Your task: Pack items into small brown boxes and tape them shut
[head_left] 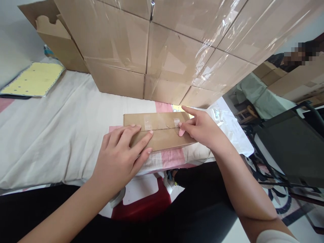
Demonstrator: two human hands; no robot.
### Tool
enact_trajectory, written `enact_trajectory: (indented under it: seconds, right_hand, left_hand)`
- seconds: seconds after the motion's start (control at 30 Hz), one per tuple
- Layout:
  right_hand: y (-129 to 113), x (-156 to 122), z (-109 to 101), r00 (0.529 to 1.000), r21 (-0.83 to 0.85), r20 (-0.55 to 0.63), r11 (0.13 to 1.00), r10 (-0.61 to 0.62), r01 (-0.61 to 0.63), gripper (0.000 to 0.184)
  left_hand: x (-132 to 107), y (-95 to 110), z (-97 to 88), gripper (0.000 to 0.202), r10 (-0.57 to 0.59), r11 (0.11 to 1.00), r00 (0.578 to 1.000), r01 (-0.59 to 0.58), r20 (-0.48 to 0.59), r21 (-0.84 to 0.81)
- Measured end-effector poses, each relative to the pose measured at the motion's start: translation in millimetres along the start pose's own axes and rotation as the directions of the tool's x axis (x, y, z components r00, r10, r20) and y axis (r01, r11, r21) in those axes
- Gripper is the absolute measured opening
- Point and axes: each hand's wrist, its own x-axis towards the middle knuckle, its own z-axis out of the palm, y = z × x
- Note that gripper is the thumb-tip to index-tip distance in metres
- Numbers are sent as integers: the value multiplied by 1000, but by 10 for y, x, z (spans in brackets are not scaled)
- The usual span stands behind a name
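Observation:
A closed cardboard box [164, 139] lies on the cloth-covered table, with a seam along its top. Short pieces of clear tape [147, 123] cross that seam. My left hand [123, 145] rests on the box's left part, fingers spread, the thumb along its near edge. At the box's right end is my right hand [202, 128], its thumb and one finger pressed together beside another tape piece [176, 122]. Another finger of that hand stretches toward the far edge. Whatever may be between the pinched fingertips is too small to make out.
A tall stack of cartons [121, 79] under clear film stands just behind the box. An open carton [59, 44] and a yellow sheet [35, 79] are at the left. At the right are a dark chair [291, 145] and another person. Below is a red stool [141, 207].

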Motion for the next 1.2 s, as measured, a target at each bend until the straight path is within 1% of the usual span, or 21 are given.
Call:
enact_trajectory:
  seconds: [0.13,0.33,0.5,0.67,0.87,1.2]
  right_hand:
    - [32,-1,8,999,-17,-17,999,-40,40,86]
    - [58,13,5,996,-5,3,996,-89,89,80]
    - [37,9,7,997,-40,-7,996,-74,74,83]
    - [39,8,15,996,-22,-2,996,-89,89,84]
    - [55,15,32,994,-8,-9,994,-105,105,81]
    - [-2,35,17,998,-52,-10,996,-68,67,77]
  left_hand:
    - [0,5,-5,35,-2,1000,1000,2,4,-3]
    - [-6,2,0,35,-5,1000,1000,5,2,6]
    - [-13,5,2,35,-6,1000,1000,6,7,8]
    - [-11,10,-5,35,-16,1000,1000,16,8,0]
    - [-20,12,-8,36,-30,999,999,31,18,-29]
    - [-49,23,-15,37,-38,998,999,39,30,-42]
